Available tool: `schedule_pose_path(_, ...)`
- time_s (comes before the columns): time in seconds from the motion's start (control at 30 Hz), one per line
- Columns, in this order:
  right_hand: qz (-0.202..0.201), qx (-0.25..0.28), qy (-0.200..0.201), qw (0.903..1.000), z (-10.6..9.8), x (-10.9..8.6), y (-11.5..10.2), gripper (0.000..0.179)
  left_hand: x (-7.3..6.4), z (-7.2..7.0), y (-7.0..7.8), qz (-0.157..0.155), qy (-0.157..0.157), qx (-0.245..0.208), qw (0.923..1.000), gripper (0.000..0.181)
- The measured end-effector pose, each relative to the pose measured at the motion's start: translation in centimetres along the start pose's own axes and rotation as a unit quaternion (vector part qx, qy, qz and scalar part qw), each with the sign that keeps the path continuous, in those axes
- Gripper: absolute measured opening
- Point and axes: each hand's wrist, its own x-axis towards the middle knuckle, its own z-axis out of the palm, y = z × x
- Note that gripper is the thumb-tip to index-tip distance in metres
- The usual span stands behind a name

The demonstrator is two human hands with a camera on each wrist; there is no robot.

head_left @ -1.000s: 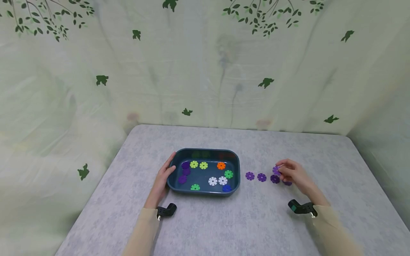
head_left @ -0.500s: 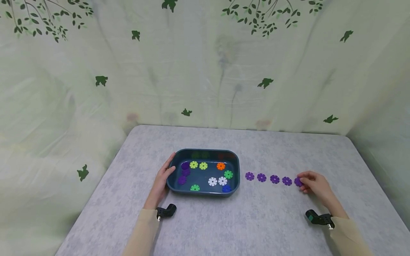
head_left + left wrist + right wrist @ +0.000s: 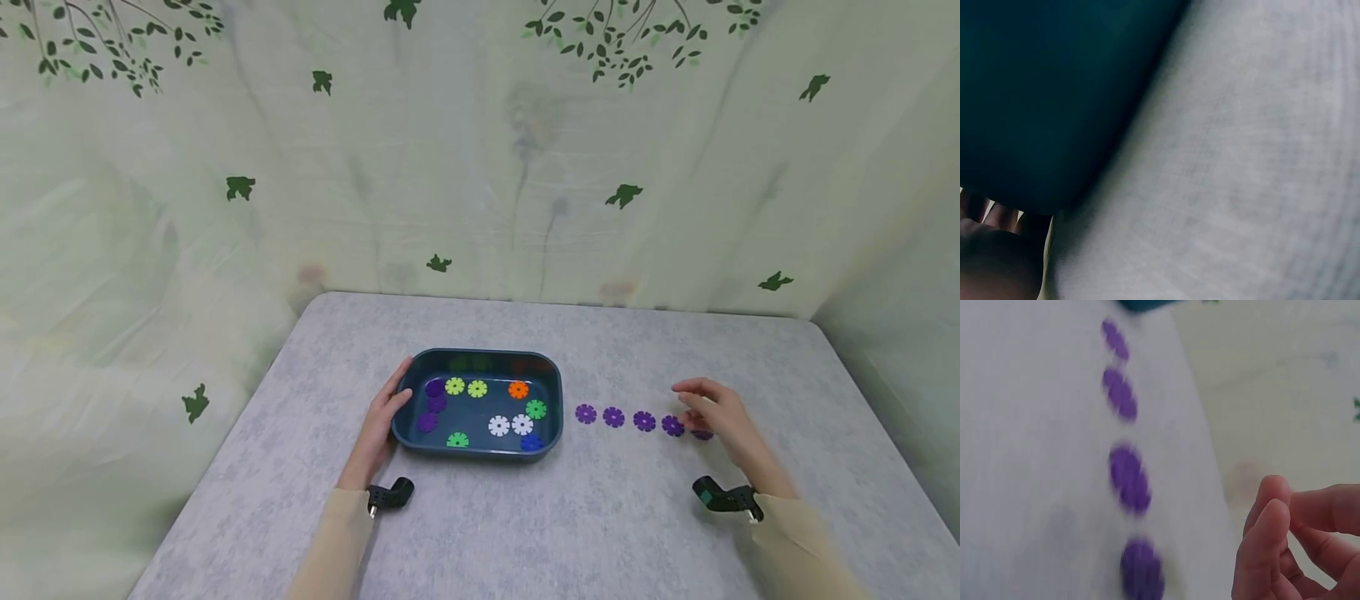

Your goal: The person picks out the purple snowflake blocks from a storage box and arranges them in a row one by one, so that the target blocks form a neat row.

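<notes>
My left hand (image 3: 381, 425) grips the left end of a dark blue-green tray (image 3: 480, 455), thumb over the rim and fingers along the outside. In the left wrist view the tray's wall (image 3: 1041, 94) fills the upper left, with fingers (image 3: 1000, 215) at its lower edge. To the tray's right, several purple notched discs (image 3: 613, 417) lie flat in a row. My right hand (image 3: 718, 417) hovers over the row's right end, fingers loosely bent and holding nothing; it partly covers the last disc (image 3: 702, 435). The right wrist view shows the bent fingers (image 3: 1269, 531) beside the blurred discs (image 3: 1129, 478).
Inside the tray lie yellow discs (image 3: 477, 389), white discs (image 3: 498, 426), green discs (image 3: 536, 409), purple discs (image 3: 427, 422), an orange disc (image 3: 518, 389) and a blue disc (image 3: 531, 442). The grey table (image 3: 555, 533) meets a leaf-printed curtain (image 3: 480, 167) behind.
My right hand carried a purple disc to the row's right end, set it down there, and has since let go and moved back up and left. The left hand and tray stay put.
</notes>
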Motion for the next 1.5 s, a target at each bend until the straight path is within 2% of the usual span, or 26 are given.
schedule_pose_path(0.13, -0.027, 0.050, -0.042, 0.9975, 2.6, 0.8, -2.3, 0.041, 0.3, -0.2, -0.7, 0.004, 0.003, -0.001, 1.0000, 0.052)
schedule_pose_path(0.27, -0.044, 0.088, -0.079, 0.9919, 6.3, 1.6, -4.7, 0.038, 0.7, -0.5, -1.8, 0.016, 0.008, 0.006, 0.9998, 0.051)
schedule_pose_path(0.37, -0.045, 0.115, -0.104, 0.9869, 9.8, 2.3, -6.5, 0.034, 0.8, -0.6, -2.1, 0.022, 0.009, 0.012, 0.9996, 0.052)
schedule_pose_path(0.57, -0.054, 0.158, -0.173, 0.9706, 17.0, 2.8, -9.9, 0.026, 0.8, -0.7, -2.0, 0.022, 0.013, 0.014, 0.9996, 0.052)
schedule_pose_path(0.7, -0.062, 0.170, -0.226, 0.9572, 21.2, 2.8, -10.8, 0.028, 0.9, -0.8, -2.1, 0.020, 0.015, 0.011, 0.9996, 0.052)
schedule_pose_path(0.87, -0.042, 0.161, -0.266, 0.9495, 25.5, 2.9, -11.4, 0.028, 0.9, -0.8, -2.1, 0.019, 0.015, 0.015, 0.9996, 0.052)
schedule_pose_path(1.03, -0.015, 0.141, -0.293, 0.9454, 28.3, 3.2, -11.7, 0.027, 0.8, -0.8, -2.0, 0.018, 0.013, 0.011, 0.9997, 0.051)
schedule_pose_path(1.17, -0.003, 0.119, -0.307, 0.9443, 29.6, 3.6, -12.0, 0.026, 0.7, -0.8, -1.9, 0.020, 0.008, 0.006, 0.9997, 0.051)
schedule_pose_path(1.33, -0.020, 0.075, -0.325, 0.9427, 30.4, 3.9, -12.2, 0.025, 0.6, -0.9, -1.6, 0.022, 0.002, 0.011, 0.9997, 0.050)
schedule_pose_path(1.5, -0.050, 0.014, -0.322, 0.9454, 30.7, 3.9, -12.3, 0.021, 0.3, -0.5, -0.7, 0.014, -0.002, 0.004, 0.9999, 0.050)
